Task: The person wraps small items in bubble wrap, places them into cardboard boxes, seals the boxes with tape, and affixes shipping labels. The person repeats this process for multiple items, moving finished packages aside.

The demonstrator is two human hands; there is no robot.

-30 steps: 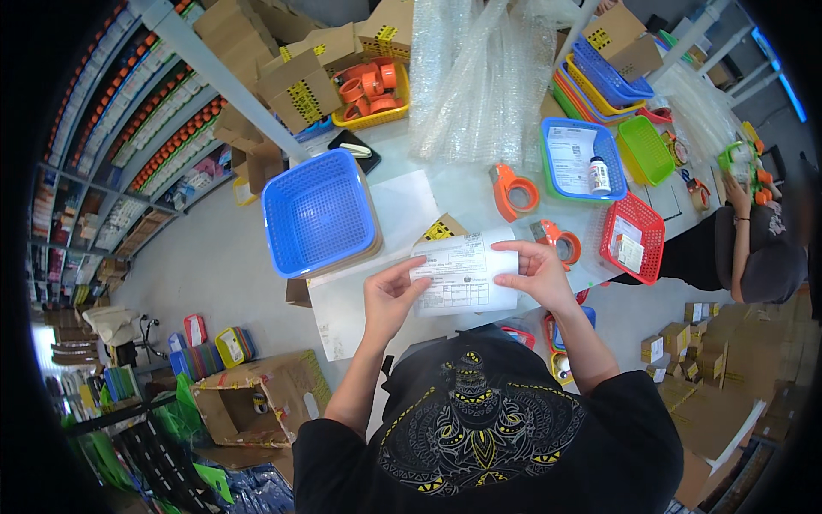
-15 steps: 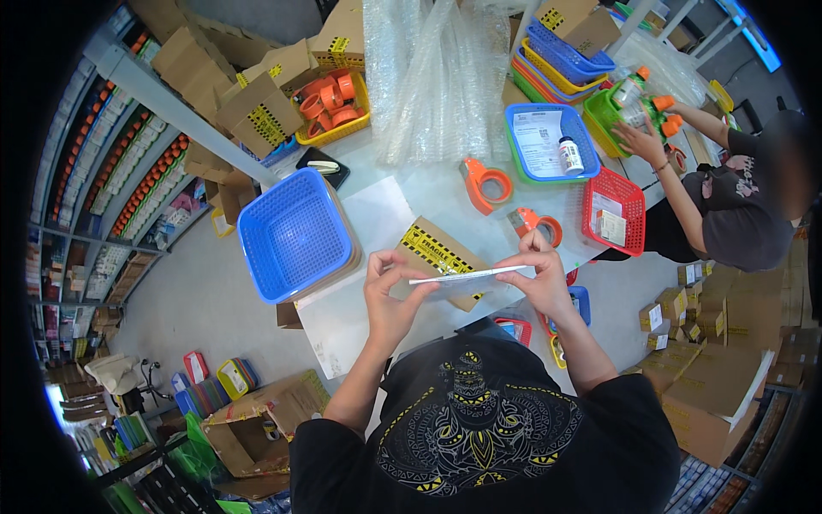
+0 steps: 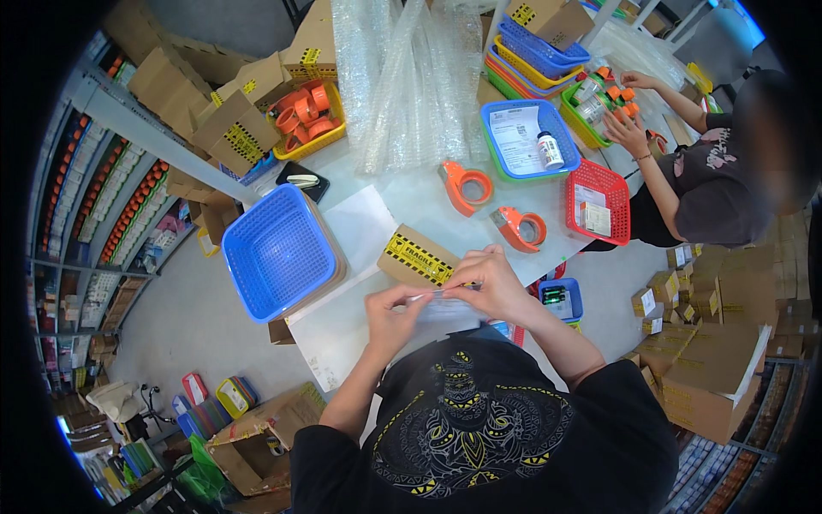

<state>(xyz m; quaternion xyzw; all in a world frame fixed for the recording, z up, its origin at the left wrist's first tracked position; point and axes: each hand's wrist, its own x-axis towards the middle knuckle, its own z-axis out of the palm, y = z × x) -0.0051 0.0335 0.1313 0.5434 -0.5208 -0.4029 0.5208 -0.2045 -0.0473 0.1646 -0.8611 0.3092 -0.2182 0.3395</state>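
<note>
The folded paper sheet (image 3: 435,301) runs left to right between your hands, just above the white table (image 3: 402,201) edge and in front of the small cardboard box (image 3: 417,258). Your left hand (image 3: 392,310) pinches its left end, your right hand (image 3: 485,281) its right end, nearer the box.

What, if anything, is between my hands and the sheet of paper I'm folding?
Nothing visible. The left hand and right hand both pinch the folded paper directly, just in front of the small cardboard box.
</note>
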